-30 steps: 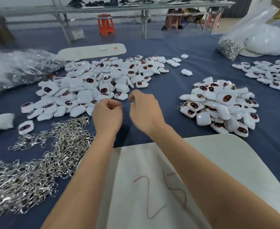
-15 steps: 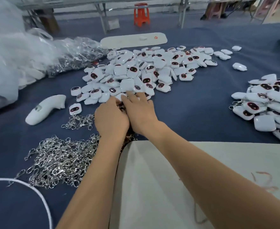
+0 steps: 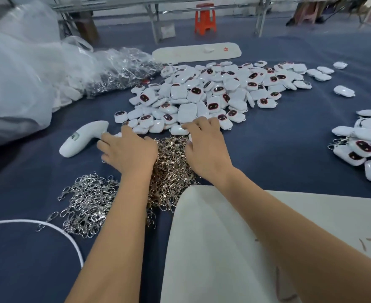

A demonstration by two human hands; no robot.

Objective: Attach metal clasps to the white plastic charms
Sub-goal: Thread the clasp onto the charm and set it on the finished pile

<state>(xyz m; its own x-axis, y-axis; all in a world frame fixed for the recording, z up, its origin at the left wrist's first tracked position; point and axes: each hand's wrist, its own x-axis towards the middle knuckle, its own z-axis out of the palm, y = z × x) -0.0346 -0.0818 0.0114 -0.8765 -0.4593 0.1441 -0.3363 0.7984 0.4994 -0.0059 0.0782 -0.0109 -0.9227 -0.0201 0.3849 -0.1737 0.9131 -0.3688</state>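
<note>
A big heap of white plastic charms (image 3: 202, 92), many with dark red faces, lies on the blue cloth in the middle. Just in front of it spreads a pile of metal clasps (image 3: 171, 167), running on to the left (image 3: 88, 202). My left hand (image 3: 129, 149) rests palm down on the left side of the clasps, fingers spread toward the left. My right hand (image 3: 204, 145) lies on the pile's right side, and its fingertips touch the nearest charms. Whether a small white charm sits under its thumb is unclear.
A second heap of charms with clasps (image 3: 363, 141) is at the right edge. A white handheld device (image 3: 81, 138) lies left of my left hand. Clear plastic bags (image 3: 27, 73) fill the far left. A white board (image 3: 223, 248) lies under my right forearm, and a white cord (image 3: 49, 226) is near left.
Both hands were close together with curled fingers. They have since moved apart and flattened onto the clasp pile. The view has swung left and closer.
</note>
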